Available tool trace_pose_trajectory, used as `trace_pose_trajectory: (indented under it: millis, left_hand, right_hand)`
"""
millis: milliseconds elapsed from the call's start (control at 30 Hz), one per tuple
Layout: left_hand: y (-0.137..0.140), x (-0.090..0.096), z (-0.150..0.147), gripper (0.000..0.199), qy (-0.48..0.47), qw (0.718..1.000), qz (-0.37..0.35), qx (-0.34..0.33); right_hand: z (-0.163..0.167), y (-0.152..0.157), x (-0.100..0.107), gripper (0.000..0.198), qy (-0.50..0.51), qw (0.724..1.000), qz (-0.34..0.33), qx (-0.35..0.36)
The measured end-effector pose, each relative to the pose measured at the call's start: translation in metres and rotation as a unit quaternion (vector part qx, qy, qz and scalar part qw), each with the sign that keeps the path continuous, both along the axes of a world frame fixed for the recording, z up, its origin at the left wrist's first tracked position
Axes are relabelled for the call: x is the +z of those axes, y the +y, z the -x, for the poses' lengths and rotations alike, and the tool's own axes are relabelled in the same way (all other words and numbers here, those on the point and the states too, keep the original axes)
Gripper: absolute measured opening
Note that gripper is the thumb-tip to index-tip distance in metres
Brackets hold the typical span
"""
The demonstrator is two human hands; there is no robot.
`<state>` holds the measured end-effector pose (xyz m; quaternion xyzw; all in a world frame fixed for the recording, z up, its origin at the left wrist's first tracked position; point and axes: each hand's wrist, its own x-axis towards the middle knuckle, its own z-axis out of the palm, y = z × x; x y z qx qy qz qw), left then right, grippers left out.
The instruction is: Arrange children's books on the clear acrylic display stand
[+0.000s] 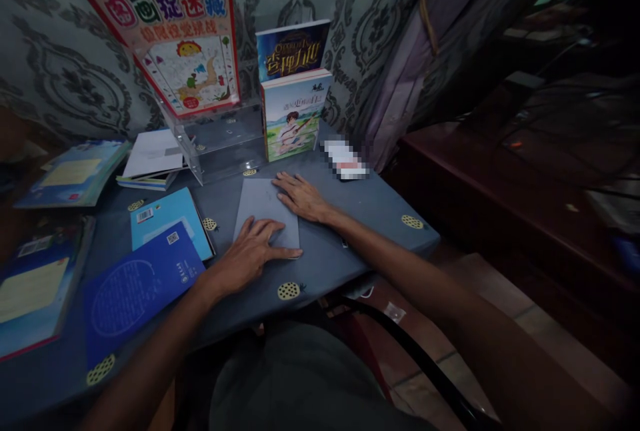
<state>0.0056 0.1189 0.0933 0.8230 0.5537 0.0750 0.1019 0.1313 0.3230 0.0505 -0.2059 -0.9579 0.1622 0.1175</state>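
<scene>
A pale grey-white booklet or folded sheet (256, 201) lies flat on the cloth-covered table in front of me. My left hand (254, 248) rests on its lower part, fingers spread and thumb stretched along the near edge. Across the upper right edge of the booklet lies my right hand (303, 199), palm down with its fingers extended. Both palms hide parts of the booklet. Left of it, a dark blue book (145, 288) overlaps a light blue book (167, 214).
A clear acrylic stand (220, 151) holds a large red picture book (185, 31). Two upright books, one with a guitar-player cover (295, 118), stand beside it. A blurred phone-like object (345, 159) lies right. More books (37, 284) cover the left side; a purple curtain (400, 51) hangs behind.
</scene>
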Motion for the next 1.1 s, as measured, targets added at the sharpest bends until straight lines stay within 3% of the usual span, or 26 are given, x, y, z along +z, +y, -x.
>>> trace_pose_trajectory:
  millis: [333, 733, 900, 1100]
  left_hand:
    - [-0.005, 0.004, -0.004, 0.082, 0.022, 1.0, -0.008, -0.008]
    - [-0.062, -0.002, 0.01, 0.052, 0.08, 0.984, -0.103, 0.122]
    - [-0.043, 0.001, -0.006, 0.029, 0.068, 0.981, -0.129, 0.128]
    - [-0.007, 0.002, -0.021, 0.031, 0.073, 0.988, -0.084, 0.103]
  right_hand:
    - [0.0, 0.001, -0.003, 0.048, 0.011, 1.0, -0.01, 0.006]
    - [0.0, 0.005, -0.007, 0.049, 0.018, 1.0, -0.005, 0.008]
    - [-0.003, 0.01, -0.009, 0.047, 0.073, 0.996, 0.048, 0.008]
    - [-0.007, 0.013, -0.005, 0.044, 0.142, 0.986, 0.09, 0.018]
